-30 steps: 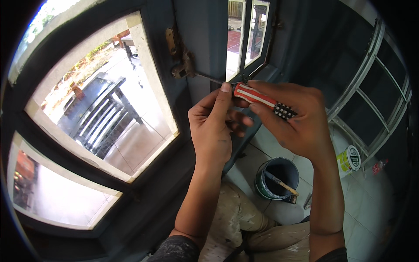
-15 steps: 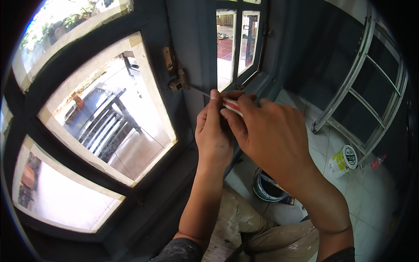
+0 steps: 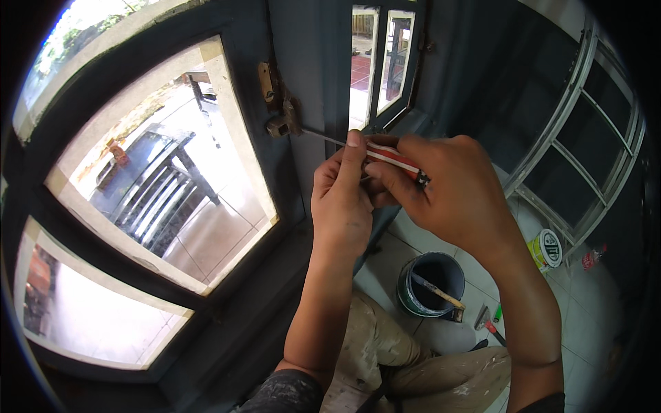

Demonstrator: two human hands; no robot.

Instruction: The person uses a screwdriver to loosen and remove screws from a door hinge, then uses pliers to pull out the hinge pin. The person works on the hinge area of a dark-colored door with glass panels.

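A screwdriver (image 3: 396, 159) with a red-and-white handle points left, its thin metal shaft reaching the worn metal latch (image 3: 284, 124) on the dark door frame. Whether the tip sits in a screw is too small to tell. My left hand (image 3: 342, 196) is closed around the front of the screwdriver, thumb up along it where shaft meets handle. Around the rear half of the handle, my right hand (image 3: 454, 189) is closed, with its fingers and thumb pinching it. A brass plate (image 3: 265, 81) is fixed just above the latch.
Glass panes with taped edges (image 3: 179, 172) fill the left. On the tiled floor below stand a bucket (image 3: 407, 303) with a brush (image 3: 441, 292) across it, a red-handled scraper (image 3: 490, 326) and a paint tub (image 3: 548, 249). A metal ladder (image 3: 551, 142) leans at right.
My right hand has shifted right and back along the handle, so more of the handle shows. The bucket, brush and scraper have come into fuller view below my right arm.
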